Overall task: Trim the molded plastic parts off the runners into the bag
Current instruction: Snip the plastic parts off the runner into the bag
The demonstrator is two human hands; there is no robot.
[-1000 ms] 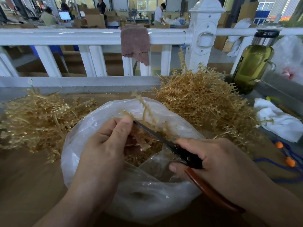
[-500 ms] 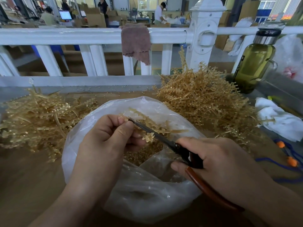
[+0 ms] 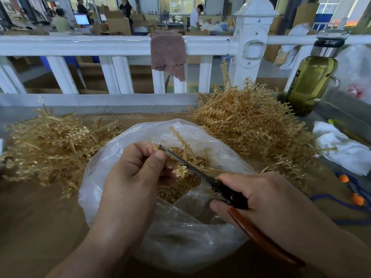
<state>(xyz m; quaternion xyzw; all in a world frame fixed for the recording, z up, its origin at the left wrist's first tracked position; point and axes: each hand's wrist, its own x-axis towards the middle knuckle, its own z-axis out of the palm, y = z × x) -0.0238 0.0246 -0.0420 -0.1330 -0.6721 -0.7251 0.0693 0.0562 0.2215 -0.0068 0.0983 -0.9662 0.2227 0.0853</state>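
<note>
My left hand (image 3: 132,175) pinches a tan plastic runner (image 3: 181,144) with small molded parts over the open mouth of a clear plastic bag (image 3: 112,155). A small cluster of parts (image 3: 180,171) hangs just below my thumb. My right hand (image 3: 267,199) grips scissors (image 3: 192,167) with a black pivot and red-brown handles; the blades lie across the runner, their tip by my left fingertips. Cut tan parts (image 3: 180,189) lie inside the bag.
One heap of tan runners (image 3: 50,145) lies left of the bag, a taller heap (image 3: 251,125) at the right. A green glass bottle (image 3: 313,77), a white cloth (image 3: 345,145) and a blue cord with orange beads (image 3: 359,199) sit at the right. A white railing (image 3: 112,45) runs behind.
The runner in my left hand has turned and shifted, one branch now standing up higher over the bag. The scissors' blades have moved slightly along it; both hands stay over the bag.
</note>
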